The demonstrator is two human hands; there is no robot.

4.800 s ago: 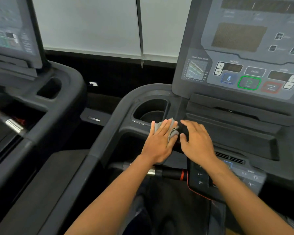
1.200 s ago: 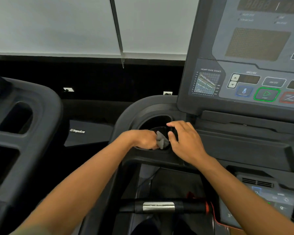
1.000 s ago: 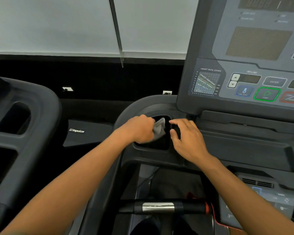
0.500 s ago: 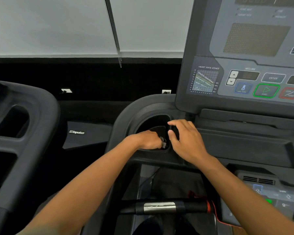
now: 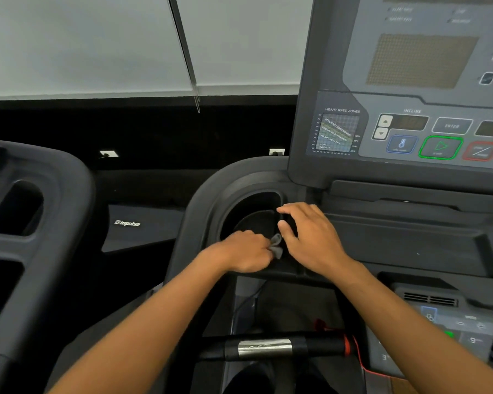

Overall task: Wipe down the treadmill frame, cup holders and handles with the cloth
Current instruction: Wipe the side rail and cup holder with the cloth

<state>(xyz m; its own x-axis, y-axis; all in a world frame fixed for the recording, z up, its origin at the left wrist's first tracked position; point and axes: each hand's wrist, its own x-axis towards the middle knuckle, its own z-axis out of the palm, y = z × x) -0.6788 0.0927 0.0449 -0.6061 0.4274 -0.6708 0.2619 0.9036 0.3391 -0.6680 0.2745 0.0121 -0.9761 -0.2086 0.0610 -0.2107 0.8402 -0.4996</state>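
Note:
My left hand (image 5: 246, 251) is closed around a small grey cloth (image 5: 276, 246), only a bunched corner of which shows past the fingers. It rests at the near rim of the dark round cup holder (image 5: 239, 206) in the treadmill frame (image 5: 194, 217). My right hand (image 5: 310, 240) lies flat with fingers spread on the cup holder's right edge, touching the frame beside the cloth. A black handle with a silver sensor (image 5: 264, 348) runs across below my arms.
The console (image 5: 410, 95) with display and green start button rises at the right. A small keypad panel (image 5: 450, 331) sits at lower right, with a red safety cord (image 5: 353, 354) near it. A second treadmill's frame (image 5: 40, 223) stands at the left.
My left hand pushed the cloth into the cup holder, lifted it toward the far rim, then drew it back down to the near rim. My right hand stayed on the right edge.

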